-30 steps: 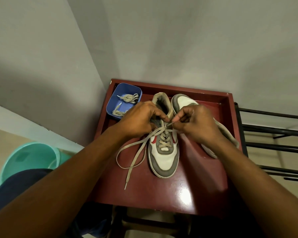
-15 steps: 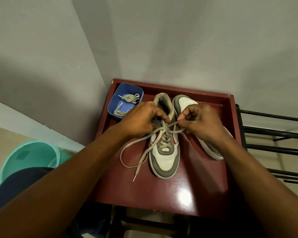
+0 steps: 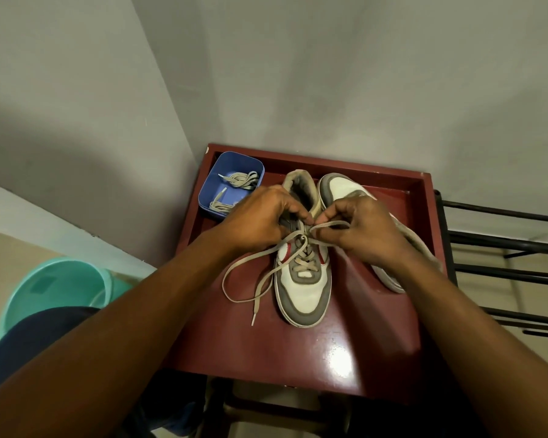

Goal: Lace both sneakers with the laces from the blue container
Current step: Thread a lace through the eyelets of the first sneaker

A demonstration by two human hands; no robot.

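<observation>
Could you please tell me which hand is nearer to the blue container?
Left. The left hand pinches the lace right beside the blue container; the right hand is across the half-laced sneaker, farther away.

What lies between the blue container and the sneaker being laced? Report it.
In the head view, the left hand covers most of it; a sliver of red table shows behind the knuckles.
</observation>
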